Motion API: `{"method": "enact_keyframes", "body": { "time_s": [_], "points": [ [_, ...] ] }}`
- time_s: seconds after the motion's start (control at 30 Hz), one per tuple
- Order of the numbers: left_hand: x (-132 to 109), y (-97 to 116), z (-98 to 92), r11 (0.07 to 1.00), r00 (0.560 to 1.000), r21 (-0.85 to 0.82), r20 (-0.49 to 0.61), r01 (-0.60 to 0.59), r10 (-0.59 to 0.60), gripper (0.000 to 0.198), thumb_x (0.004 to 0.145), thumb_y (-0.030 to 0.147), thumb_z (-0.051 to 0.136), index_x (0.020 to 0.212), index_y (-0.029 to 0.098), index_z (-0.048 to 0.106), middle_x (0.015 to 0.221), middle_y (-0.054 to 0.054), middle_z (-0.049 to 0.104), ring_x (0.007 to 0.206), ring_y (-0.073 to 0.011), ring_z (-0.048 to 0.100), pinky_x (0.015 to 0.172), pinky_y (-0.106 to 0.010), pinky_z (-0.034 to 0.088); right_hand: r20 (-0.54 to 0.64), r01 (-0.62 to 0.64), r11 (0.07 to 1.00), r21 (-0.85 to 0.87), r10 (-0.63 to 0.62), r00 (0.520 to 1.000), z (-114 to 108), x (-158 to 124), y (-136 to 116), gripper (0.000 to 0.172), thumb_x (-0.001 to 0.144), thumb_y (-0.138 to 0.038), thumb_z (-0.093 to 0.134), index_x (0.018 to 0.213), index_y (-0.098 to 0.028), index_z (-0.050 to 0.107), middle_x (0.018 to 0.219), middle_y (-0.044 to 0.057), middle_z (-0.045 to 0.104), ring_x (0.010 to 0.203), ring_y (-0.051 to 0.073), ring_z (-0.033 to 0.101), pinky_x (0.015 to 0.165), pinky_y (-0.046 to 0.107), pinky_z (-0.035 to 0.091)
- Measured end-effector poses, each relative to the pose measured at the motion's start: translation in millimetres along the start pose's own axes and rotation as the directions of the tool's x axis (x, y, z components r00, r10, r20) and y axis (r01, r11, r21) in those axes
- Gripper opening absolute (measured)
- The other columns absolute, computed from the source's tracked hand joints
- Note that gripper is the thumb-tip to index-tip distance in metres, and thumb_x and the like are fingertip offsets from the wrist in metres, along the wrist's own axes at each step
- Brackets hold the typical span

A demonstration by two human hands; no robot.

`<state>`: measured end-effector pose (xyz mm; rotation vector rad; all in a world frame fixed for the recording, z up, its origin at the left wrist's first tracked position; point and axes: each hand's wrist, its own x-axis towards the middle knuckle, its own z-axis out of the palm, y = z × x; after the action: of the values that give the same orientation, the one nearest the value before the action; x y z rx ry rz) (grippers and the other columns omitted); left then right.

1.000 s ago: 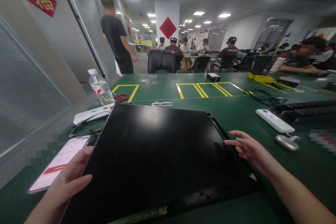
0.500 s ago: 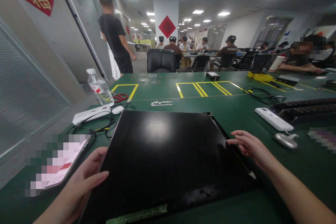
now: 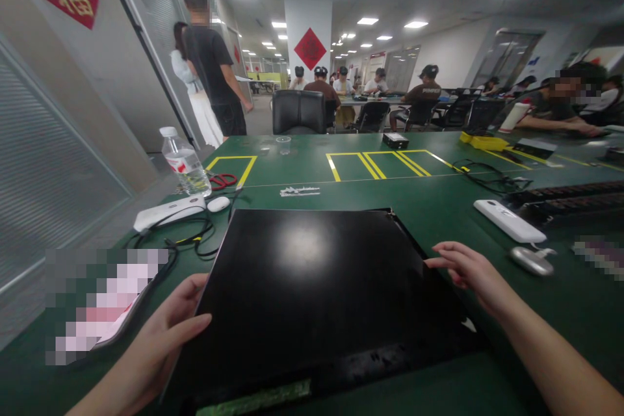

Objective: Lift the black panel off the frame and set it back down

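A flat black LCD screen panel (image 3: 312, 279) lies over a slightly larger black backing on the table, its left side tilted up a little. Along its near edge runs a green circuit strip (image 3: 256, 398). My left hand (image 3: 170, 331) grips the panel's left edge, thumb on the front face and fingers behind. At the right edge, my right hand (image 3: 470, 273) has its fingers stretched out, with the fingertips at the border; it holds nothing. A small pale tab (image 3: 468, 324) shows at the panel's near right corner.
A phone (image 3: 110, 312) lies left of my left hand. Behind it are cables, a white power bank (image 3: 170, 211), red scissors (image 3: 223, 181) and a water bottle (image 3: 184, 162). Rightward lie a white device (image 3: 509, 221) and a silver mouse-like object (image 3: 531, 260). People sit farther back.
The panel has shifted right, covering more of the backing's right border. My left hand has moved right with it; my right hand barely moved. Another person shows behind the one standing.
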<state>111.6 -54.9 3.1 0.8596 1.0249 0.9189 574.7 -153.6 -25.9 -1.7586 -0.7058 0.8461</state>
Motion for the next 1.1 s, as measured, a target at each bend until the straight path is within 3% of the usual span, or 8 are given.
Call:
{"method": "enact_keyframes", "body": {
  "time_s": [0.33, 0.73, 1.1],
  "points": [
    [3.6, -2.4, 1.2, 1.0, 1.0, 0.006, 0.014, 0.002, -0.002, 0.045, 0.061, 0.023, 0.087, 0.102, 0.028, 0.07, 0.114, -0.003, 0.077, 0.11, -0.0368, 0.068, 0.087, -0.042, 0.057, 0.002, 0.02, 0.999, -0.033, -0.02, 1.0, -3.3, 0.9, 1.0, 0.041, 0.071, -0.052, 0.069, 0.096, -0.021, 0.062, 0.083, 0.009, 0.077, 0.047, 0.008, 0.038, 0.043, 0.023, 0.026],
    [4.0, -2.6, 5.3, 1.0, 1.0, -0.005, -0.009, 0.019, -0.019, 0.056, 0.059, 0.02, 0.089, 0.11, 0.026, 0.068, 0.119, -0.008, 0.075, 0.111, -0.0358, 0.068, 0.089, -0.043, 0.057, 0.009, 0.029, 0.995, -0.09, -0.028, 1.0, -1.2, -2.4, -2.4, 0.035, 0.07, -0.051, 0.069, 0.089, -0.021, 0.063, 0.082, 0.008, 0.076, 0.048, 0.009, 0.037, 0.045, 0.025, 0.029],
    [5.1, -4.5, 4.0, 0.998, 0.998, 0.001, -0.004, 0.06, -0.06, 0.057, 0.058, 0.021, 0.089, 0.111, 0.026, 0.067, 0.111, -0.006, 0.077, 0.109, -0.0351, 0.069, 0.088, -0.043, 0.057, 0.013, 0.151, 0.911, -0.383, -0.159, 0.987, 2.8, -6.9, -6.7, 0.029, 0.07, -0.049, 0.064, 0.078, -0.022, 0.067, 0.069, 0.002, 0.071, 0.052, 0.014, 0.049, 0.05, 0.028, 0.036]
  ]
}}
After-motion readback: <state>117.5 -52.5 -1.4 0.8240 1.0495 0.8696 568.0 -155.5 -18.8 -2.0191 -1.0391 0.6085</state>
